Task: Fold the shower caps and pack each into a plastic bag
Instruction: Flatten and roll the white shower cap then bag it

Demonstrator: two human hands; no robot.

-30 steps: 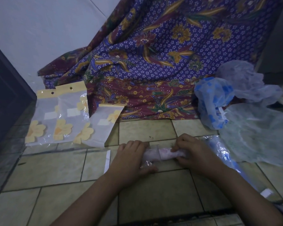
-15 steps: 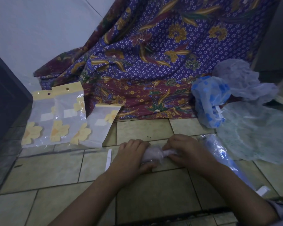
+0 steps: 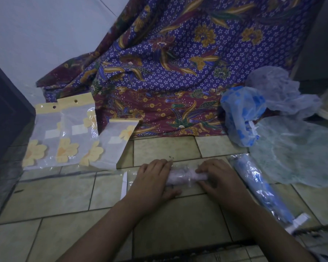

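While gripping the pink cap on the floor at frame centre, left hand and right hand each curled round one end of the roll, looks about midway: blue cap bagged at right, three loose caps at upper right yet to fold.

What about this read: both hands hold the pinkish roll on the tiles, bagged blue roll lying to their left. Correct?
One slip. The bagged blue roll lies to the right of the hands, beside the right hand, not to their left; the head view shows it. The rest stands: the left hand and the right hand both hold the pinkish roll on the tiles.
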